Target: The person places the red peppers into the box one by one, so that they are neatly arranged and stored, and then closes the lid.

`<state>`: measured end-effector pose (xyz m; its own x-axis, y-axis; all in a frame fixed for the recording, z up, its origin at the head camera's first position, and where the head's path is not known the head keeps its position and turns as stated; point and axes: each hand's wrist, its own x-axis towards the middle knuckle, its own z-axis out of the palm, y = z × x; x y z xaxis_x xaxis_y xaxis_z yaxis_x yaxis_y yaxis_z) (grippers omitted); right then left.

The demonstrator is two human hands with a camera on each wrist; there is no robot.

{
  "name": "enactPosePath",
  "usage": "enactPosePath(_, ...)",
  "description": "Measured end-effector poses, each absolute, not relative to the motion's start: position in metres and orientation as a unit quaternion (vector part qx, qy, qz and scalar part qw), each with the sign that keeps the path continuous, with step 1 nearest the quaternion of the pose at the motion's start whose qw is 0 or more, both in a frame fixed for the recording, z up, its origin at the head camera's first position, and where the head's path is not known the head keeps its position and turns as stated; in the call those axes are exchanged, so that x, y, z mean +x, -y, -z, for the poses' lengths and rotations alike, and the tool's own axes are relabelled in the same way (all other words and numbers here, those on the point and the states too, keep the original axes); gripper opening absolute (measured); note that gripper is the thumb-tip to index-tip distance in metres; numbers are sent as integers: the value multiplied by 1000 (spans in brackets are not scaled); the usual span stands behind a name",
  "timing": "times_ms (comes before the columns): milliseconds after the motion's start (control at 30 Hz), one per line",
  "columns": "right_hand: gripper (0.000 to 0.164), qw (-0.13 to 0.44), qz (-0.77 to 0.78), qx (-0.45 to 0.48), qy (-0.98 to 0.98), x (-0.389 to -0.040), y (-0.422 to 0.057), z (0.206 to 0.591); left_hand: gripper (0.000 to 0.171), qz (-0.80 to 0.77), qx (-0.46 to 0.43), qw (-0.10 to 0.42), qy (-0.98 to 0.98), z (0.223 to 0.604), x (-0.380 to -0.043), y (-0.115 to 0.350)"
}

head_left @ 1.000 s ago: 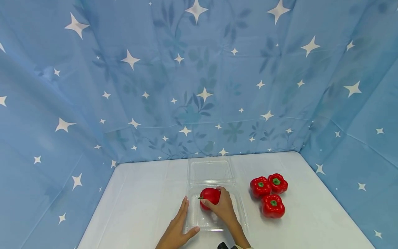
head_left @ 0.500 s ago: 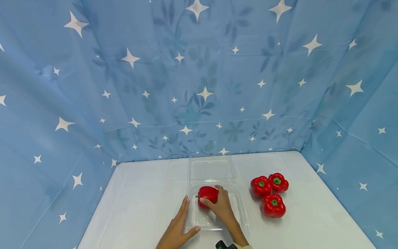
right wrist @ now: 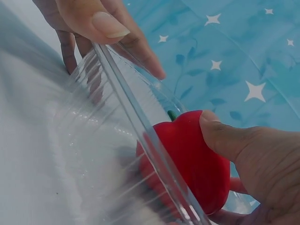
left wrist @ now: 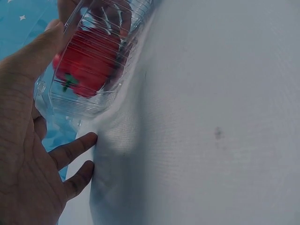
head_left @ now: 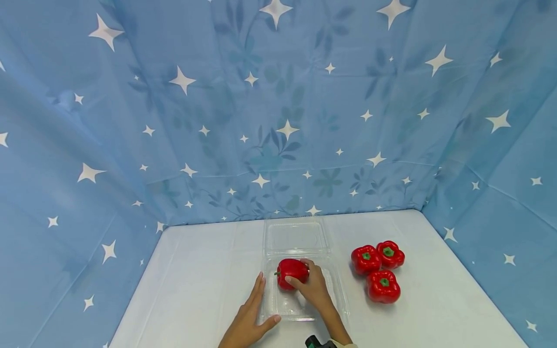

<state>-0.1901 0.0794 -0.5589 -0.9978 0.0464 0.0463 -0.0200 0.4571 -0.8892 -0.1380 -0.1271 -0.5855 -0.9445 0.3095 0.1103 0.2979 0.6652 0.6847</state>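
While left hand point(head_left: 249, 320), spread, seemingly touches container point(head_left: 285, 307), right hand point(head_left: 315, 288) grips pepper point(head_left: 290, 269).

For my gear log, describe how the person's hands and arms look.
The left hand and right hand are bare; no gloves or rings show. At the head view's lower edge, a pale beige sleeve covers part of the right arm, beside a black item with some green. No left sleeve shows.

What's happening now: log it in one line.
right hand holds red pepper inside open clear container; left hand at container's side; three more red peppers on table
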Motion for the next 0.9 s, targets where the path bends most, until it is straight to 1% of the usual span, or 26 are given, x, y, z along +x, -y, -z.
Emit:
enactPosePath(100,73,34,-518,0,855,-191,-78,560,96,-372,170,2,-912,585,-138,127)
enactPosePath(300,65,41,-503,21,863,-193,-77,560,95,-372,172,4,-912,586,-140,128)
enactPosePath(467,62,41,-496,37,866,-195,-76,562,96,-372,164,22,-914,584,-140,127)
enactPosePath(567,61,34,-496,37,867,-197,-76,563,97,-366,157,34,-917,583,-139,126)
enactPosePath(767,60,8,-490,40,870,-203,-76,564,97,-365,161,28,-917,584,-139,126)
enactPosePath(900,59,0,-497,26,867,-206,-74,564,98,-369,150,38,-916,584,-139,125)
